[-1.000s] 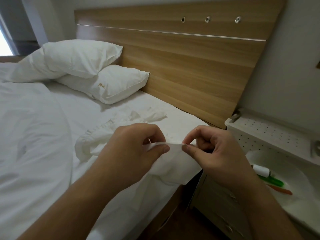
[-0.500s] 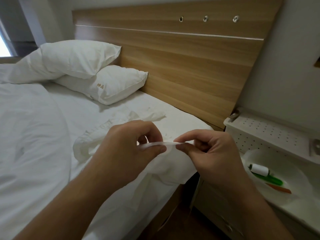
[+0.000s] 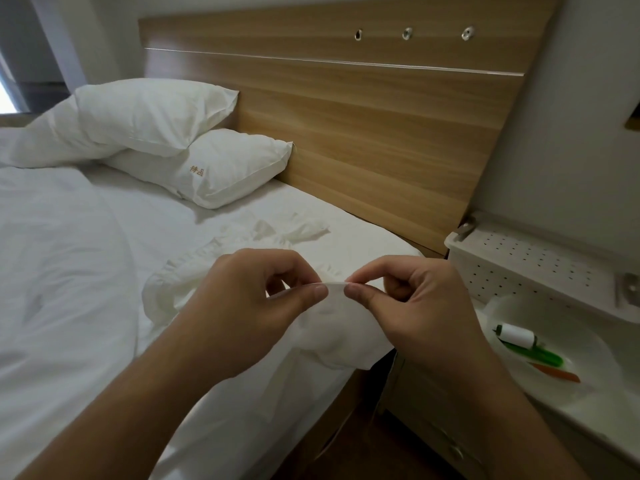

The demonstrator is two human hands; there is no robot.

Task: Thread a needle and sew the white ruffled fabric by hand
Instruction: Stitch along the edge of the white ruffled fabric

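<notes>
While your left hand (image 3: 242,306) and right hand (image 3: 412,306) each pinch the same folded edge of the white ruffled fabric (image 3: 332,306) between thumb and forefinger, that edge is stretched taut in the short gap between them, just above the near side of the bed (image 3: 69,271). From there the cloth droops under your hands and trails back across the sheet toward the pillows (image 3: 194,150), its ruffles bunched in a loose heap. Both hands are closed on the cloth, the other fingers curled in. No needle or thread can be made out between your fingertips; either may be too fine to see at this size, so whether one is already held cannot be told. On the nightstand (image 3: 519,258) to your right, a white plate (image 3: 588,368) carries a spool of white thread (image 3: 517,336) lying against a green tool (image 3: 533,353) and an orange one (image 3: 556,373), all well apart from your hands. Judging by that, you look to be early on or between stitches: the seam edge is lined up and held ready, but no stitching shows along it. What seems left is most of the work, namely confirming a threaded needle and running stitches along the pinched fold.
</notes>
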